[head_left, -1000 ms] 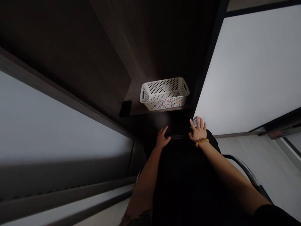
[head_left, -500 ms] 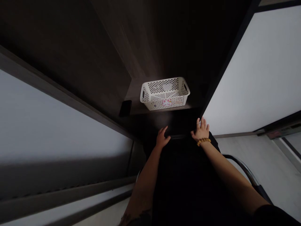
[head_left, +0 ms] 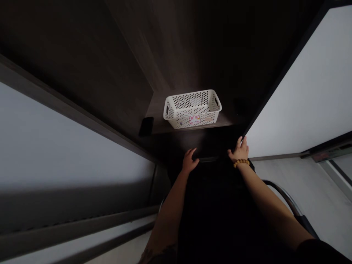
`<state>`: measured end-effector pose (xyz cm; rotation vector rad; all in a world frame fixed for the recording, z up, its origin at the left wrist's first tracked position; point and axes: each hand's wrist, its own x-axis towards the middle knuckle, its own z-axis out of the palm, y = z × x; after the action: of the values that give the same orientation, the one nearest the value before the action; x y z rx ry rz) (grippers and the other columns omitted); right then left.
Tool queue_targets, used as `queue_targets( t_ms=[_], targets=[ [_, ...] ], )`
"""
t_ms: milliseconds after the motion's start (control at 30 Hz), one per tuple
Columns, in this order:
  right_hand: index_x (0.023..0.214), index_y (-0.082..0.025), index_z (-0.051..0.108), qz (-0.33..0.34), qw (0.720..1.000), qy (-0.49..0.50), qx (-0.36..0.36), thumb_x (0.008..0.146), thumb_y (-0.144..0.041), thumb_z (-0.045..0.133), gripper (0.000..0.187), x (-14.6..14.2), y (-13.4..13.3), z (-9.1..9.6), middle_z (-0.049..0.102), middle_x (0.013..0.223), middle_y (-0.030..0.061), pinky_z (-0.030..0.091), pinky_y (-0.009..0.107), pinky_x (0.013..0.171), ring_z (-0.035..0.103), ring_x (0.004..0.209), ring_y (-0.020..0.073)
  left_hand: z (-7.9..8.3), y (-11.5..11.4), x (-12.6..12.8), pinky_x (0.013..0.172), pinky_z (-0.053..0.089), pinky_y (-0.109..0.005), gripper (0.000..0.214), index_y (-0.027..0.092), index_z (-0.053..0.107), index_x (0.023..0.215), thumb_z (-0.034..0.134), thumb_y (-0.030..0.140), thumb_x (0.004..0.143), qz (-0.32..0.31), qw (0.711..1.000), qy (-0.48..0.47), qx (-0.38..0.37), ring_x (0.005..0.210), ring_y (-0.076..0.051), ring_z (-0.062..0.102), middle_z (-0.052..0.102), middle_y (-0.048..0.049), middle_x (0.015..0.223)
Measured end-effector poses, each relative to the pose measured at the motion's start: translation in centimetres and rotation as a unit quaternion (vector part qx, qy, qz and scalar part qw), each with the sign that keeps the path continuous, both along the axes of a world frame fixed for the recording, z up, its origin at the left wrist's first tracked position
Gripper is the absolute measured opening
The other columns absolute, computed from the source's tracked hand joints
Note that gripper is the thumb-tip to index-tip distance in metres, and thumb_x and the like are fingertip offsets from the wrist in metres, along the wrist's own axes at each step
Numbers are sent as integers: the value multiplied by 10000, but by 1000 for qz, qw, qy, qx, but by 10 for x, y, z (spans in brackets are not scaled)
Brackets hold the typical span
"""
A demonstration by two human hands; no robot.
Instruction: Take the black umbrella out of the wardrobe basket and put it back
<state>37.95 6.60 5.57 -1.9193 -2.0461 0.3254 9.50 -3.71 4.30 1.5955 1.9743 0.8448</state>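
A white perforated plastic basket (head_left: 192, 108) with a small pink sticker stands on a dark wooden shelf (head_left: 156, 117) inside a cabinet. My left hand (head_left: 189, 160) rests below the shelf on a dark edge, fingers loosely curled and apart, holding nothing that I can see. My right hand (head_left: 239, 150), with a bead bracelet on its wrist, lies flat with fingers stretched against the edge of the white sliding door (head_left: 302, 99) at the right.
Another white door panel (head_left: 55, 146) fills the left side. A small black block (head_left: 146, 126) sits at the shelf's left front corner. A curved metal chair arm (head_left: 286, 200) shows at lower right over a pale floor.
My right hand has moved to the right with the white door's edge, and the door has slid right, uncovering more of the dark cabinet interior. My left hand has stayed put.
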Motion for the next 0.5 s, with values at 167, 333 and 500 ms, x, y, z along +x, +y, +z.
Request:
queue_targets(
  t_ms=[167,333,500],
  targets=[
    [1602,-98,-31,-22,999,40,13,831,-467,524,1019,7,5,-4,-53,1649,232,222,573,1186,84,1524,356,0,0,0,1107,465,-430,658,245,556,1409,648,141,766,-4,1000,4,-8,1350,-259,488,505,-97,1438],
    [1614,-109,-9,-59,995,76,17,827,-464,551,1029,15,11,-11,64,1641,237,282,546,1167,203,1488,396,1,0,0,1104,468,-425,647,220,564,1404,652,137,768,-5,1000,1,-6,1344,-269,491,497,-108,1444],
    [1621,-127,6,-86,992,91,14,824,-468,565,1031,23,16,-16,194,1610,239,297,537,1161,269,1466,406,1,0,-1,1103,470,-431,619,223,588,1372,653,134,763,-8,1000,1,0,1322,-267,509,515,-98,1421]
  ],
)
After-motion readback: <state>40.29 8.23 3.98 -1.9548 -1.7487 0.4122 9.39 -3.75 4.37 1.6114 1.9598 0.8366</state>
